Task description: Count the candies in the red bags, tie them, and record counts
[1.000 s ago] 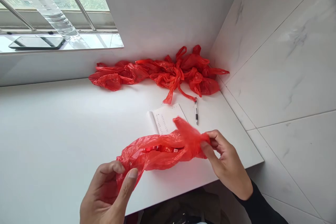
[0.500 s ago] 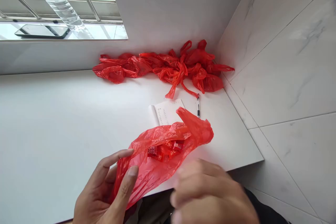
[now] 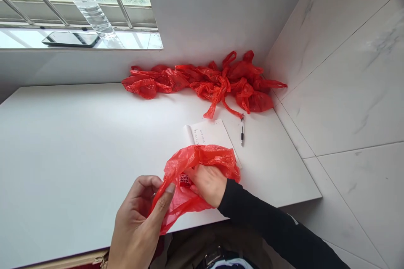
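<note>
My left hand pinches the near left rim of a thin red plastic bag between thumb and fingers. The bag's mouth gapes toward me above the front edge of the table. My right hand, in a black sleeve, reaches inside the bag; its fingers are hidden among the contents, so their grip does not show. Beside those fingers lies a small red packet printed with a square code. Just beyond the bag lies a notebook with handwritten columns, partly covered by it.
Several knotted red plastic bags line the wall at the back of the white table. A pen lies right of the notebook. On the windowsill are a phone and a clear water bottle. Tiled wall bounds the right side.
My right hand has moved from in front of the bag into its mouth. The bag's upper part, which stuck out to the right, is now spread wider. The view has shifted slightly left.
</note>
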Available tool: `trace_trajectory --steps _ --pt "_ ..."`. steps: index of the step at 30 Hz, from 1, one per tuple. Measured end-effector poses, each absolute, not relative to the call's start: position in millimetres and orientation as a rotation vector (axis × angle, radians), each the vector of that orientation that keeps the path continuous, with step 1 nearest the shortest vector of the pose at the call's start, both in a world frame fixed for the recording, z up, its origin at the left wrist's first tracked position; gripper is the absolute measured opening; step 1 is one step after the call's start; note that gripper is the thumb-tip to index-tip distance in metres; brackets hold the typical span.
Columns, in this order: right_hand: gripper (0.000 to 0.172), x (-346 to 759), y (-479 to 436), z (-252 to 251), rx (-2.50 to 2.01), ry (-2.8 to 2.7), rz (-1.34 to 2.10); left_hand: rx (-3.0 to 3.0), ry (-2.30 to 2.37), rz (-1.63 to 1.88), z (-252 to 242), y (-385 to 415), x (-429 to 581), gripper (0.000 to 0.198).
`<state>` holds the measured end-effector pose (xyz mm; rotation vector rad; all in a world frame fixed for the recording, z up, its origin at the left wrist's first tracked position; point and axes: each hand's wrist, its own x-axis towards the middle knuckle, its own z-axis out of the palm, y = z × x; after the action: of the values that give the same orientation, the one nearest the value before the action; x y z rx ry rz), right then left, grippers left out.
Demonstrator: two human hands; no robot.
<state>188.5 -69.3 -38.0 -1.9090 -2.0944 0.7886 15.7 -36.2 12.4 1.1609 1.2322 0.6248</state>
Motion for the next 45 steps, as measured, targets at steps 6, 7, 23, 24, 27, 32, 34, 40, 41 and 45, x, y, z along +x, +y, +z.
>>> trace_trajectory --steps 6,7,23,24,27,32,34,40,41,45 --pt "0.041 188.3 -68.6 -51.0 -1.941 -2.027 0.777 1.204 1.249 0.649 13.8 -34.5 15.6 0.040" --pt "0.046 186.3 -69.0 -52.1 -1.962 -2.013 0.773 1.200 1.246 0.659 12.4 -34.2 15.3 0.039" --pt "0.037 203.2 -88.1 -28.6 -2.309 -1.475 0.762 1.128 1.246 0.729 4.4 -24.3 5.0 0.040" --pt "0.036 208.1 -91.5 -27.6 -2.267 -1.441 0.791 1.131 1.231 0.715 4.4 -25.2 6.6 0.040" --pt "0.027 215.9 -100.7 -26.2 -1.929 -1.182 1.085 1.116 1.188 0.705 4.4 -27.2 11.1 0.039" --pt "0.026 217.4 -107.5 -25.1 -1.508 -0.849 1.356 1.117 1.195 0.704 3.4 -26.6 12.5 0.037" --pt "0.027 218.2 -108.6 -24.8 -1.498 -0.844 1.364 1.122 1.197 0.695 2.7 -26.4 12.3 0.036" --pt "0.028 221.4 -111.6 -25.2 -1.486 -0.819 1.386 1.113 1.193 0.704 1.3 -27.3 13.0 0.034" --pt "0.028 221.5 -112.0 -25.6 -1.479 -0.811 1.395 1.111 1.186 0.714 1.3 -27.3 13.4 0.034" --pt "0.030 221.0 -113.9 -28.9 -1.455 -0.789 1.421 1.098 1.159 0.738 2.1 -27.1 15.5 0.033"
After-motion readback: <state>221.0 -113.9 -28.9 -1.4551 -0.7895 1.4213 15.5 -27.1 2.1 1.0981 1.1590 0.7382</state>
